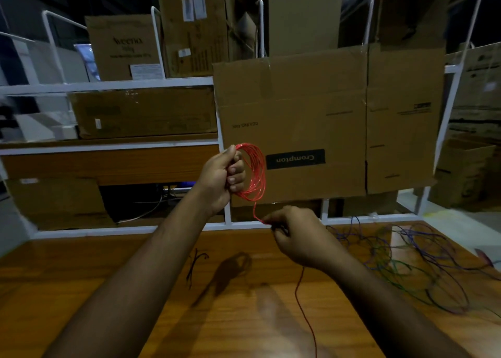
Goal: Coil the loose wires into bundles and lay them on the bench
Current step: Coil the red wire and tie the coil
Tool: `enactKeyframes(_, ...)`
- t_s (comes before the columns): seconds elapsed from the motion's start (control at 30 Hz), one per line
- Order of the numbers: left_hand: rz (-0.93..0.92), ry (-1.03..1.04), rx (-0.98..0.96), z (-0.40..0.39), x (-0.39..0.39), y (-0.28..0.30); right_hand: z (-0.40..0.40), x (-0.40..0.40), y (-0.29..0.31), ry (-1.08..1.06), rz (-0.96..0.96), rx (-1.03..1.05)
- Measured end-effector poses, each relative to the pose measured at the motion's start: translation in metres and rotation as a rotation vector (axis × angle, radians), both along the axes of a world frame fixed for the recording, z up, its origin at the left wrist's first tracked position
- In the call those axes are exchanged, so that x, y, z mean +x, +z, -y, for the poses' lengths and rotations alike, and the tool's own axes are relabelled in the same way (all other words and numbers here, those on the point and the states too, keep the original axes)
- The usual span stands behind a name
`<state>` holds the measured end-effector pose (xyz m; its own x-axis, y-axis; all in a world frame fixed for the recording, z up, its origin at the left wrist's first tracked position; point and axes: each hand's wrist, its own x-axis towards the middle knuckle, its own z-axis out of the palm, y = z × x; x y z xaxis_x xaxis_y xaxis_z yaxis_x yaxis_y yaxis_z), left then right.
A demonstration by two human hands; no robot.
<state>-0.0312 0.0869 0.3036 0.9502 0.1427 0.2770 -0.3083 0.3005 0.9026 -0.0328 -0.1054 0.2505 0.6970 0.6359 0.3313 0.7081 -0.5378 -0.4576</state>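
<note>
The loose red wire [305, 311] trails over the bench [135, 290]. Your right hand [295, 235] pinches it; your left hand [225, 179] grips the coil [256, 170]. Feed each loop slowly, same size.

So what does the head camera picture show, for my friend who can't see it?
The left hand holds a red wire coil above a wooden bench, while the right hand pinches its loose end. Tangled wires lie at right.
</note>
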Motion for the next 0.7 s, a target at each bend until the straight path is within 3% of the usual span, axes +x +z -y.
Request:
enactKeyframes(0.17,-0.035,0.017,0.191,0.009,-0.004,-0.009,-0.004,-0.01,0.049,0.236,0.363,-0.129)
enactKeyframes(0.3,-0.061,0.114,0.439,0.017,-0.007,-0.016,-0.013,0.002,0.074,0.276,0.636,-0.021)
enactKeyframes(0.37,-0.069,0.058,0.455,0.02,-0.008,-0.018,-0.017,0.014,0.081,0.249,0.718,0.065)
enactKeyframes(0.43,-0.12,-0.055,0.343,0.02,-0.012,-0.016,-0.019,0.025,0.088,0.181,0.721,0.113)
enactKeyframes(0.5,-0.163,-0.126,0.26,0.017,-0.015,-0.01,-0.018,0.032,0.095,0.125,0.606,0.102)
enactKeyframes(0.7,-0.262,-0.252,0.371,0.001,-0.021,-0.006,-0.002,0.052,0.108,0.215,0.292,-0.154)
